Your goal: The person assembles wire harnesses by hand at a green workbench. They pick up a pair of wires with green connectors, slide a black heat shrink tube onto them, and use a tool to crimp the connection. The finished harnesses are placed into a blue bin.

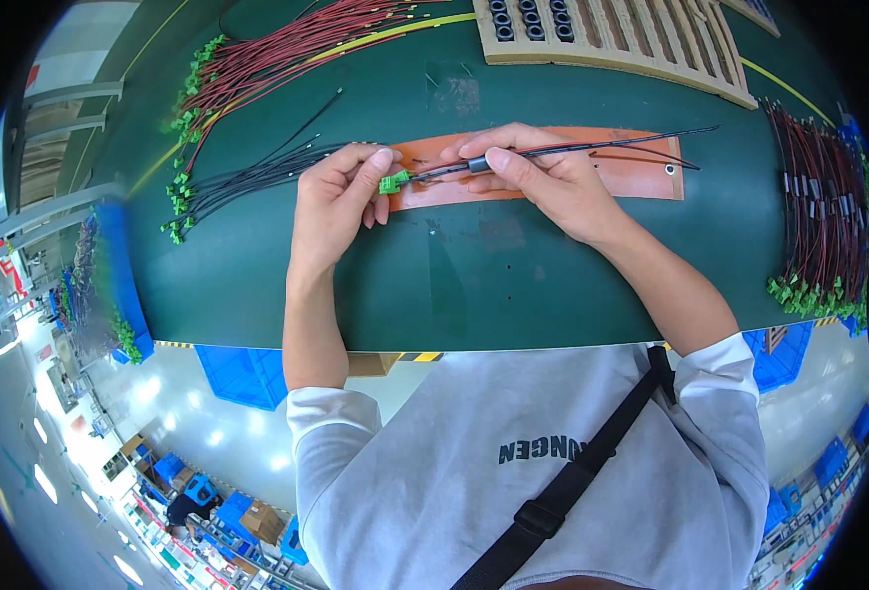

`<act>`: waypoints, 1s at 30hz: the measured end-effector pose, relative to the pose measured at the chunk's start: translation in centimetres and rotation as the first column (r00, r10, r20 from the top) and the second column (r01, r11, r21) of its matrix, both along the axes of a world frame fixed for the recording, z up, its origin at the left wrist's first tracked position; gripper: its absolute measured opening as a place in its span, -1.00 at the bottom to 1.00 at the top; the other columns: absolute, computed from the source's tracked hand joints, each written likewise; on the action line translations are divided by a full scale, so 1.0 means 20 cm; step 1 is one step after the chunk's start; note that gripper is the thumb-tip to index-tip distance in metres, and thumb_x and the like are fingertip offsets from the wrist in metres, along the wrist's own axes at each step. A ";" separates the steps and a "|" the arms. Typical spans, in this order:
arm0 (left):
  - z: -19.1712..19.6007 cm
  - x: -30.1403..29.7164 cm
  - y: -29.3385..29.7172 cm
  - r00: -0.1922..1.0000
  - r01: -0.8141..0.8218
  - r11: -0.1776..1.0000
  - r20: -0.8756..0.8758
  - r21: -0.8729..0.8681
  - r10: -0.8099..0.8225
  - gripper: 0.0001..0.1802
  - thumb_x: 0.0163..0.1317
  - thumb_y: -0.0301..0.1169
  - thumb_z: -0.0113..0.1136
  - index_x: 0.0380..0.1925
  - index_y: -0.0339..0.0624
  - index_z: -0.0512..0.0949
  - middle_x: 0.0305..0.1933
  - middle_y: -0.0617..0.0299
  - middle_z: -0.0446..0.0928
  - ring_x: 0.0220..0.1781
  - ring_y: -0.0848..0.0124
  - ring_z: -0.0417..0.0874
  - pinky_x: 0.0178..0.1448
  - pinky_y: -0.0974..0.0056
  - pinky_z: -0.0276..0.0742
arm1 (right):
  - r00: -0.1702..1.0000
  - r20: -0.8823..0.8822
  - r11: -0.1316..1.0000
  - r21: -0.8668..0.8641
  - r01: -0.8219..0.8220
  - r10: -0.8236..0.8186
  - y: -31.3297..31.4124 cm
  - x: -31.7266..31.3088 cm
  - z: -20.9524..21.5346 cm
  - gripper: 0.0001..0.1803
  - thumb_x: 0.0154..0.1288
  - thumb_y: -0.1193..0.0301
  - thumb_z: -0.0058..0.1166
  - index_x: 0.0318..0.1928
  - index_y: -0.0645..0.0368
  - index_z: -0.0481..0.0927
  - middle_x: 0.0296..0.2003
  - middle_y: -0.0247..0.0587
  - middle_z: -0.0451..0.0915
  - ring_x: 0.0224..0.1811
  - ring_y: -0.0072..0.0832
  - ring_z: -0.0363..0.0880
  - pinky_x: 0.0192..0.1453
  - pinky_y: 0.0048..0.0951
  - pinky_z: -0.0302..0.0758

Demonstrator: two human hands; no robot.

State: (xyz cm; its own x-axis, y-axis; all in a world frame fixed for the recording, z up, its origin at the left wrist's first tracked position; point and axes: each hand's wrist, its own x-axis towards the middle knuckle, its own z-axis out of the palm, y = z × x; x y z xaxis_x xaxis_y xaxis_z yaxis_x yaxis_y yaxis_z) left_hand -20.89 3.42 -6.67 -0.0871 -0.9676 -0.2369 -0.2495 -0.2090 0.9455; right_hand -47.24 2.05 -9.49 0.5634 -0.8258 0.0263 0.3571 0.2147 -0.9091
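Observation:
Over the green table, my left hand (341,197) pinches a green plug connector (393,184) between thumb and fingers. Black and red wires (601,145) run from that connector to the right, through my right hand (547,182). Its thumb and fingers are closed on a short black cylindrical sleeve (478,164) around the wires, a little way from the connector. The wires' free ends reach out past my right hand. Beneath both hands lies an orange strip-shaped board (636,184) with a round hole near its right end.
Black wires with green connectors (218,192) lie at the left, red-and-black ones (287,44) behind them. A wooden slotted rack (621,74) with black rings stands at the back. Bundled wires with sleeves (826,206) lie at the right. Blue bins (242,376) sit below the table's front edge.

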 end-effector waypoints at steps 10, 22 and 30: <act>0.04 0.03 0.02 0.989 0.144 0.989 -0.037 0.031 -0.143 -0.81 0.37 -0.49 0.30 -0.06 -0.30 0.68 -0.33 0.18 0.73 -0.30 0.53 0.70 -0.35 0.45 0.43 | 0.998 0.035 0.998 -0.024 -0.051 0.052 -0.01 -0.01 -0.02 -0.69 0.63 0.34 -0.06 0.15 0.28 0.58 0.15 0.03 0.64 0.24 -0.24 0.63 0.27 -0.32 0.63; -0.02 0.01 0.04 1.000 0.026 0.956 -0.003 -0.293 -0.028 -0.73 0.20 -0.77 0.33 -0.08 -0.41 0.67 -0.08 0.07 0.69 -0.03 0.34 0.74 0.07 0.27 0.75 | 0.997 0.079 1.000 0.000 -0.018 0.018 0.01 0.01 -0.01 -0.64 0.62 0.41 -0.05 0.30 0.27 0.45 0.17 0.02 0.63 0.22 -0.32 0.63 0.22 -0.36 0.63; -0.06 -0.03 0.02 0.994 0.080 0.875 0.105 -0.477 -0.033 -0.78 0.19 -0.79 0.31 -0.15 -0.43 0.67 -0.03 -0.02 0.66 0.01 0.31 0.72 0.10 0.25 0.74 | 0.998 -0.056 0.993 -0.116 -0.018 0.012 0.00 0.00 -0.03 -0.71 0.58 0.43 0.04 0.19 0.27 0.60 0.08 -0.18 0.68 -0.01 -0.52 0.68 0.07 -0.48 0.63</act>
